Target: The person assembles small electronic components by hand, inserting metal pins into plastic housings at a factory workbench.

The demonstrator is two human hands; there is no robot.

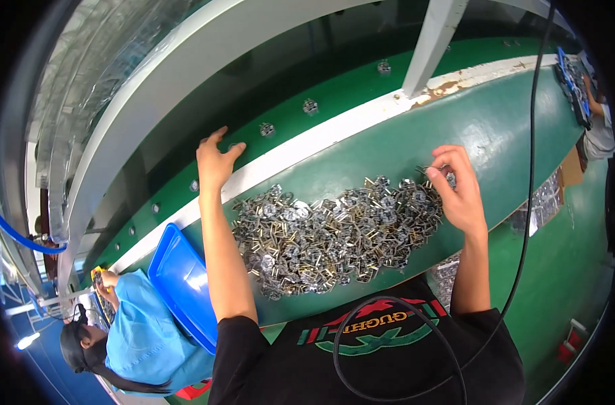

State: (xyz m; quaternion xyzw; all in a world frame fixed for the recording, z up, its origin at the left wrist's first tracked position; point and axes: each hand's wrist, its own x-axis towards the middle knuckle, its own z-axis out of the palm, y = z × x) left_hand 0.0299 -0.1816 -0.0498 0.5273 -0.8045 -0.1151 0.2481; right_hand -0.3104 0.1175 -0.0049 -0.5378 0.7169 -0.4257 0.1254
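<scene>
A person leans over a green table (pixel 510 135), seen from above through a wide lens that bends the edges. A broad heap of small silver metal parts (pixel 334 233) lies on the table between the two forearms. The right hand (pixel 459 189) is at the far right end of the heap, its fingers (pixel 434 177) drawn together and pinching one small metal part (pixel 449 179) at their tips, just above the pile. The left hand (pixel 216 158) reaches beyond the heap, its fingers (pixel 209 138) spread apart and empty, resting on a white strip (pixel 307 145) that runs along the table's far edge. Past those fingertips, a darker green belt (pixel 334 88) carries single metal parts spaced in a row. A blue tray (pixel 182 283) sits beside the left forearm, near the elbow. A black cable (pixel 523 223) hangs down by the right arm. Another person in a light blue top (pixel 135 331) works at lower left.
</scene>
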